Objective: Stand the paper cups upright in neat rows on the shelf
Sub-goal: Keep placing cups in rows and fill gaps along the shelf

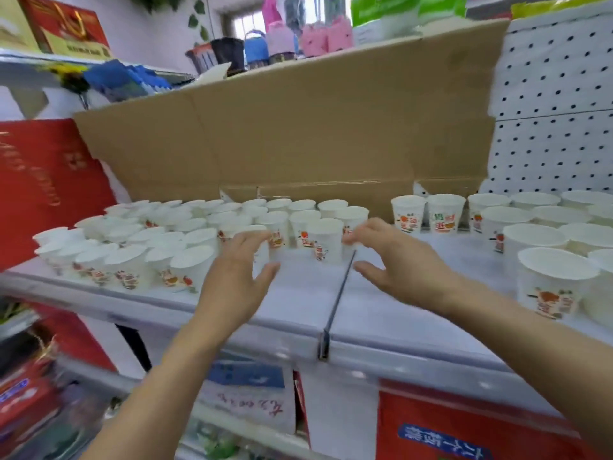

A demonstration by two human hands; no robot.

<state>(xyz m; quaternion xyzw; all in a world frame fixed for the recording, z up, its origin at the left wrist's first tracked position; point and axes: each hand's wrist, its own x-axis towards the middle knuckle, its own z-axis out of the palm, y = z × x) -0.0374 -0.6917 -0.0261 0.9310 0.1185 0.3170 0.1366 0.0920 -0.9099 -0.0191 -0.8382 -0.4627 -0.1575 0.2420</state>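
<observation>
Many white paper cups with an orange-red print stand upright on a pale shelf [298,303]. A dense block of cups [166,234] fills the left part, and looser rows of cups [547,234] stand at the right. My left hand [238,270] is open, its fingers curved beside a cup [257,229] at the block's right end. My right hand [391,257] is open too, its fingertips touching the outermost cup [353,215]. Between my hands stands one front cup [326,237]. Neither hand is closed on a cup.
A thin divider [335,303] splits the shelf front to back between my hands. Brown cardboard [298,127] lines the back, with white pegboard [557,94] to the right and a red box [43,180] on the left. Two cups [428,214] stand apart at the back. Packaged goods sit below.
</observation>
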